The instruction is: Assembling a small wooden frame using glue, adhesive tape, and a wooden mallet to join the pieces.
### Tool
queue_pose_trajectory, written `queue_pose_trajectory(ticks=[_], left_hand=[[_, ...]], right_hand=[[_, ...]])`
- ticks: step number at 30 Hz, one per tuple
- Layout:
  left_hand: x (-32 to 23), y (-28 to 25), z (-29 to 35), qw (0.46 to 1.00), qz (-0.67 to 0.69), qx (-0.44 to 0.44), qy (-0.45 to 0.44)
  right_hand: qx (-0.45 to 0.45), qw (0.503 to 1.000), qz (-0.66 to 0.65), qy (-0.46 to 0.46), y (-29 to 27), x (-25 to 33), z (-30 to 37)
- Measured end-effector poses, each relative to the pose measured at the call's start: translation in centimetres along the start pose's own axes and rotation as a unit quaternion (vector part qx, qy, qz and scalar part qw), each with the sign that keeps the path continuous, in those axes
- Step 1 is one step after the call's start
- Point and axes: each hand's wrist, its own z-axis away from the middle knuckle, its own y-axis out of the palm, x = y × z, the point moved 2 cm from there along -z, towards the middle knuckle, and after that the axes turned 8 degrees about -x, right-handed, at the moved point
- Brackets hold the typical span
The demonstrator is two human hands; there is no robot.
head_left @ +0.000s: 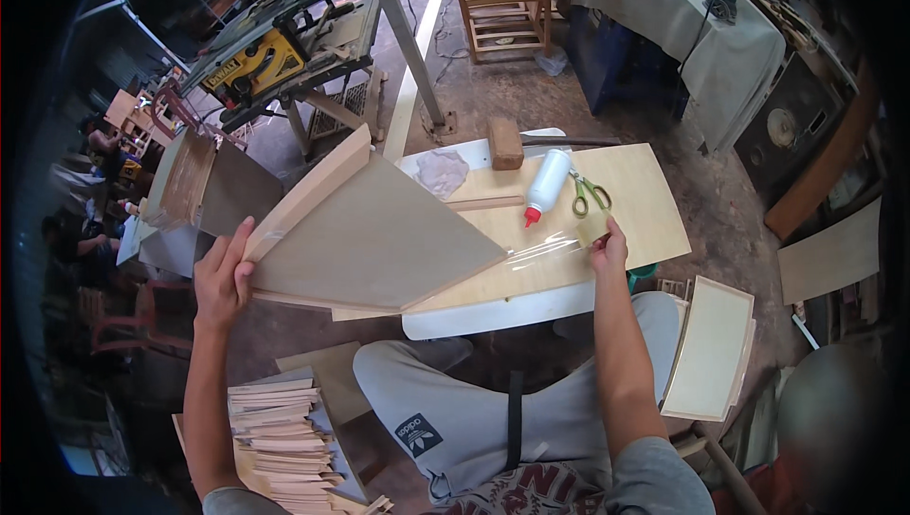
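Note:
My left hand [224,273] grips the left edge of a tilted grey-brown wooden panel [365,240], thumb and fingers closed around it. A pale wood strip [313,191] runs along the panel's upper left edge, with a shiny clear patch near my fingers. My right hand [609,248] pinches a small yellowish roll of tape [594,229] over the work board. Beside it, a shiny clear strip [545,253] stretches toward the panel's right corner. Just beyond lie green-handled scissors [590,194] and a white glue bottle [548,183] with a red tip.
A wood block [505,143] and a crumpled pale cloth [442,174] rest on the plywood board [654,202]. Thin wood strips [275,430] are stacked at lower left. A framed panel [711,349] stands right of my knee. A yellow table saw [256,69] stands far left; chairs [502,3] are behind.

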Motion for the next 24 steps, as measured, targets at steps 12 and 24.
queue_pose_trajectory(ticks=[12,24], left_hand=[[-1.3,2.3,-0.7,0.999,0.002,0.025,0.041],[-1.2,2.9,-2.1,0.994,-0.005,0.036,0.099]], right_hand=[[-0.001,1.000,0.020,-0.001,0.2,-0.1,0.3],[0.014,1.000,0.003,-0.005,1.6,-1.4,2.6]])
